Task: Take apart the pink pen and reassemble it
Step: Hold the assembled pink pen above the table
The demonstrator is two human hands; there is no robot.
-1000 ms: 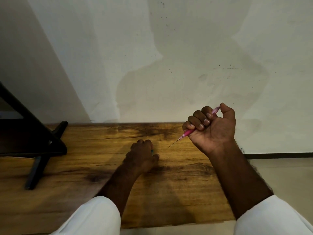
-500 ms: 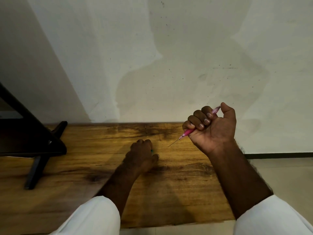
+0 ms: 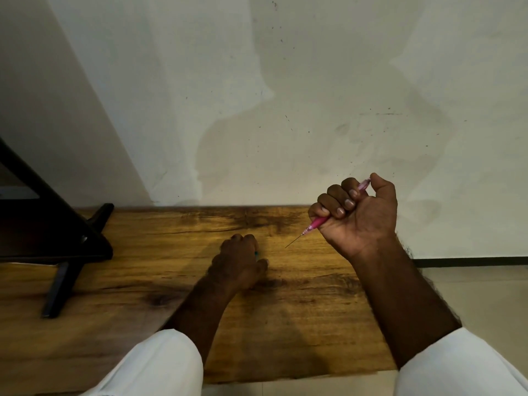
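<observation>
1 pink pen, 2 hands, 1 table

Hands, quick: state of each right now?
Left hand: curled on the wooden table; whether it holds anything cannot be told.
Right hand: fist closed round the pink pen.

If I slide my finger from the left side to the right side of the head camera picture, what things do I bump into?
Black stand → left hand → thin tip of the pink pen → right hand, which grips that pen.
</observation>
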